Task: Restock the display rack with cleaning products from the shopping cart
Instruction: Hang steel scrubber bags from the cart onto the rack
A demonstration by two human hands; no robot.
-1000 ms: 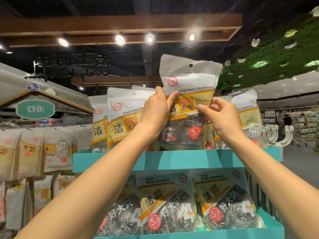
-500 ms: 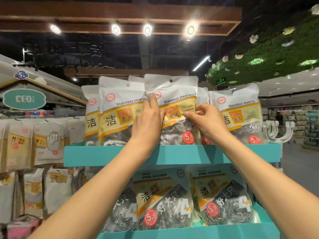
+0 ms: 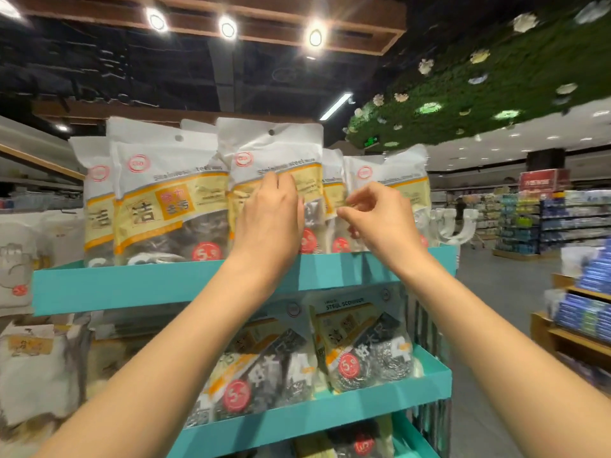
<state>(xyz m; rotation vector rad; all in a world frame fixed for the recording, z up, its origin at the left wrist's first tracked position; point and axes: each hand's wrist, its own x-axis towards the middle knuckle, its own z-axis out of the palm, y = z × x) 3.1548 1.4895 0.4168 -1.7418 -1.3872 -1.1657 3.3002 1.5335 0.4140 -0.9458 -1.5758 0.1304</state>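
Just above the teal shelf lip, the left hand is pressing flat, fingers straight, against the upright scourer packet standing behind it, while the right hand, loosely curled and grasping nothing, is hovering just right of the packet.

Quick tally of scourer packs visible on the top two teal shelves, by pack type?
White "Stainless steel" packs, top shelf: 5 showing, some partly hidden
Dark "Steel Scourer" packs, second shelf: 2 clear; more to the left are blurred
Total: 7 clearly countable
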